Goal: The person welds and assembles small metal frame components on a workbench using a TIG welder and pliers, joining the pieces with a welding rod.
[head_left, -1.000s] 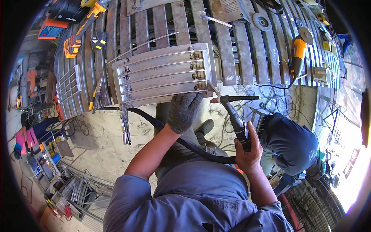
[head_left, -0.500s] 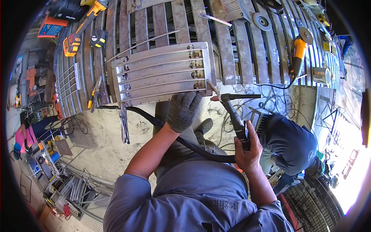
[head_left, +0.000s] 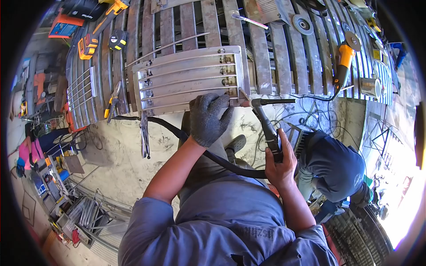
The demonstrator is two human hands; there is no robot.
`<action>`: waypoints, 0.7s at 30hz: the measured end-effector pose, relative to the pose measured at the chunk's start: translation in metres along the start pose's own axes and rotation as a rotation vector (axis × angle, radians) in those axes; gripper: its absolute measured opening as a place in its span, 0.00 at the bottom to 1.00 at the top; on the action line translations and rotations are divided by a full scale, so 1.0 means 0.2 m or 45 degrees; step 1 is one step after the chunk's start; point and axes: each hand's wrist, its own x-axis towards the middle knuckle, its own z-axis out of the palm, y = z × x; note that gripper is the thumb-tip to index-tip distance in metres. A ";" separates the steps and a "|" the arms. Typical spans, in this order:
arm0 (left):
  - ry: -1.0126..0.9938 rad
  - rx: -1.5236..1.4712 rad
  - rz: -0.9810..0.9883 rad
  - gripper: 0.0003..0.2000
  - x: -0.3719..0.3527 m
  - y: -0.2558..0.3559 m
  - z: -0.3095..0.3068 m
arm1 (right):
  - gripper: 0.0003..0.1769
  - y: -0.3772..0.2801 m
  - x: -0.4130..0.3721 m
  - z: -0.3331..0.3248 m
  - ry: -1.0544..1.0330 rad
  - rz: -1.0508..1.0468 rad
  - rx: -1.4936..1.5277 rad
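Note:
A metal frame with several parallel rods [head_left: 188, 82] lies at the bench's near edge. My left hand [head_left: 208, 119], in a dark grey glove, grips its near right edge, with fingers over the lowest rod and the thumb on the near side. The fingertips' exact contact is partly hidden. Bare, my right hand [head_left: 282, 162] is closed around the handle of a TIG welding torch [head_left: 267, 128]. The torch's pink nozzle points left, close to the frame's right corner and my left fingertips. From the handle, a black cable runs left across my lap. Locking pliers [head_left: 144, 135] hang at the frame's left corner.
On the slatted metal bench [head_left: 264, 66] lie a tape measure [head_left: 117, 40], yellow-handled pliers [head_left: 113, 102], an angle grinder [head_left: 345, 62], a flap disc [head_left: 302, 25] and a tin can [head_left: 370, 87]. A person [head_left: 333, 164] bends down at right. Cables [head_left: 315, 115] lie on the floor.
My left hand has shifted slightly, its thumb now showing apart from the fingers. The torch has moved a little left and up, bringing its nozzle nearer the frame's corner. The view has shifted slightly.

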 end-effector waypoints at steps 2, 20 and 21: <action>-0.033 0.006 -0.007 0.13 0.01 0.00 0.01 | 0.40 0.00 0.00 0.01 0.003 -0.021 -0.001; -0.053 0.078 0.080 0.11 0.01 -0.02 0.04 | 0.43 0.06 -0.02 0.09 -0.012 -0.037 0.041; -0.048 0.086 0.085 0.11 0.01 -0.01 0.04 | 0.42 0.04 -0.01 0.09 -0.048 0.023 0.062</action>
